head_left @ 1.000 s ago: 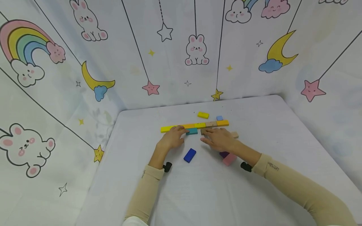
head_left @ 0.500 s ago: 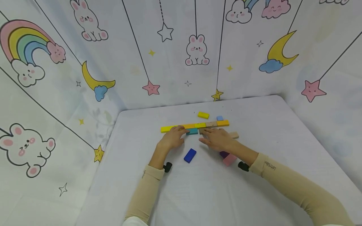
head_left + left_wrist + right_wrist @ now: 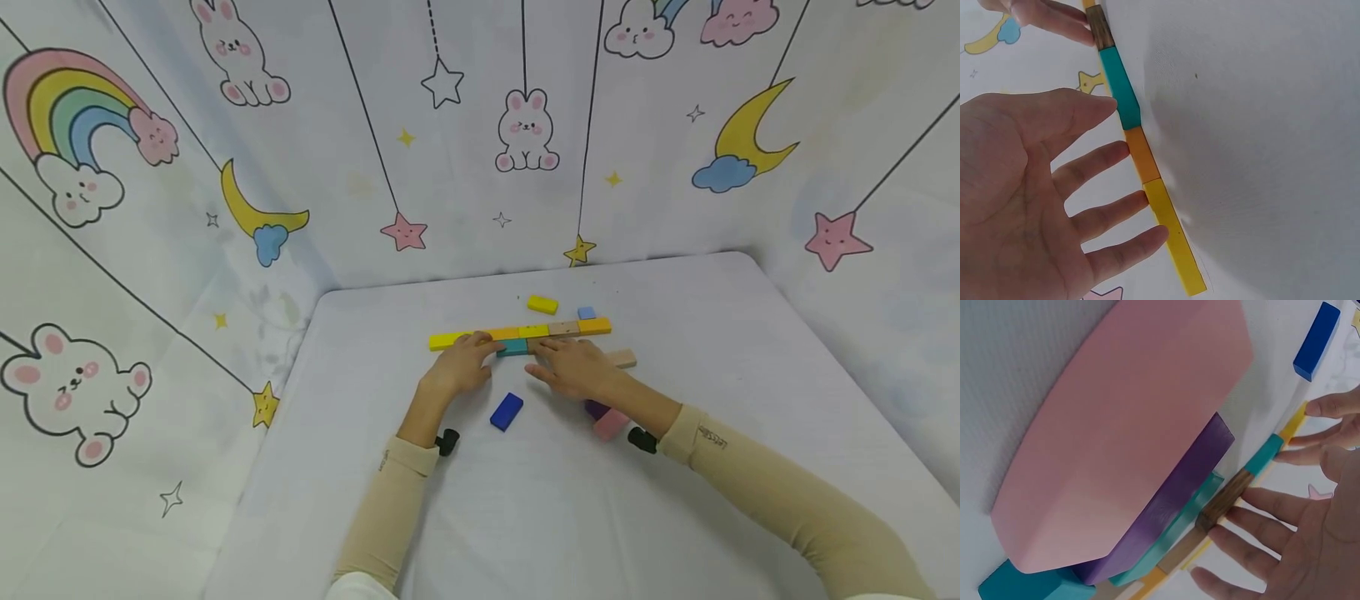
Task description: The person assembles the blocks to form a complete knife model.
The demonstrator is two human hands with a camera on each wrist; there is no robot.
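Observation:
A row of blocks runs across the table in the head view: yellow, orange, a light brown block (image 3: 564, 327) and others end to end. Against its near side lies a teal block (image 3: 513, 347), with a dark brown block (image 3: 1225, 499) end to end beside it. My left hand (image 3: 459, 367) rests its outstretched fingertips along the row and on the teal block's left part. With extended fingers my right hand (image 3: 573, 367) touches the brown block. Neither hand has its fingers curled round a block. Part of the brown block is hidden under the right fingers in the head view.
A blue block (image 3: 507, 412) lies nearer than the hands. Pink (image 3: 611, 424) and purple (image 3: 596, 409) blocks sit under the right wrist, a pale wooden block (image 3: 622, 358) beyond it. Behind the row are a yellow block (image 3: 542, 304) and a small light-blue block (image 3: 587, 313).
The right hand has slid the brown block left until its gap to the teal block closed. My left hand has stayed in place; the head view has shifted slightly.

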